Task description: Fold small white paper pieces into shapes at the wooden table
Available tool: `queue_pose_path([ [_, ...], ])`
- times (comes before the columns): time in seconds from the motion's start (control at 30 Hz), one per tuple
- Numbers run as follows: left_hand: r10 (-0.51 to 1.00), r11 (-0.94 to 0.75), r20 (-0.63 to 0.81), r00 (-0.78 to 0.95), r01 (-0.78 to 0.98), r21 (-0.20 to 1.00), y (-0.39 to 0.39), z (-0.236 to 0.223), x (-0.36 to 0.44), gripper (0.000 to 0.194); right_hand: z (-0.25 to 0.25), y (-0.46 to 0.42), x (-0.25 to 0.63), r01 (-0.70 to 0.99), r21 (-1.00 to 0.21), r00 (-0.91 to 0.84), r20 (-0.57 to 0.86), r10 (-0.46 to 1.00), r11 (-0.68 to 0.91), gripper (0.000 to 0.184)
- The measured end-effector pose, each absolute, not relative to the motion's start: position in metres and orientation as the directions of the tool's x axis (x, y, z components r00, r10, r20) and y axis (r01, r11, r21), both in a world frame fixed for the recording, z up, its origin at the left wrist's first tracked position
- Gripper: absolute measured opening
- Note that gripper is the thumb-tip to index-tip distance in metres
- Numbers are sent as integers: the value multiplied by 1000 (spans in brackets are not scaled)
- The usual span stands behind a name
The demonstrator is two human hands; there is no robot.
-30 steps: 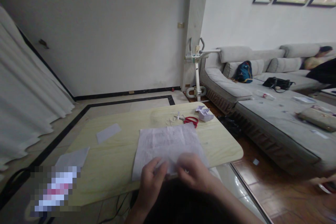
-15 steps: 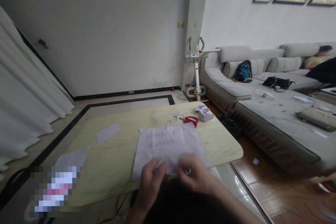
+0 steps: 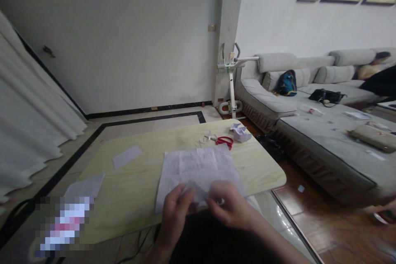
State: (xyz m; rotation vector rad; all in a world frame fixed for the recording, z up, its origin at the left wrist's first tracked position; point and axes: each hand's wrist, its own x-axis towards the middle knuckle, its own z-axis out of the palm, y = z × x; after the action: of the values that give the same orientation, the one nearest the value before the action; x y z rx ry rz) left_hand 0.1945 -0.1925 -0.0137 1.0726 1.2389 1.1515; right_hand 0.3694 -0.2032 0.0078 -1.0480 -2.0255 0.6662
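Observation:
Both hands are at the near edge of a large printed sheet of paper (image 3: 198,165), which lies creased on a wooden table. My left hand (image 3: 177,202) is closed, thumb against fingers, on one side of a small pale piece of paper (image 3: 199,189). The other side of that piece is pinched by my right hand (image 3: 224,200). Blur and the fingers hide much of it. Past the sheet's far edge lie red-handled scissors (image 3: 224,142) beside thin paper scraps (image 3: 202,140). A crumpled or folded paper (image 3: 241,133) sits right of the scissors.
The pale table (image 3: 260,169) has a rounded right corner. Two more papers lie at left, a small one (image 3: 126,156) and a larger one (image 3: 86,185). A grey sofa (image 3: 328,144) stands at right with bags and a seated person (image 3: 374,66). White exercise equipment (image 3: 232,82) stands behind.
My left hand has shifted slightly left, and a little more of the small paper shows between the hands. The things on the table lie as before.

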Motion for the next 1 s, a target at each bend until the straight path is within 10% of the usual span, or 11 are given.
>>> queue_pose_path([
  [1.0,999,-19,25,-28,172,985,-198,-14,196,34,6,-199,369,471,-746,-374,314,873,470,23],
])
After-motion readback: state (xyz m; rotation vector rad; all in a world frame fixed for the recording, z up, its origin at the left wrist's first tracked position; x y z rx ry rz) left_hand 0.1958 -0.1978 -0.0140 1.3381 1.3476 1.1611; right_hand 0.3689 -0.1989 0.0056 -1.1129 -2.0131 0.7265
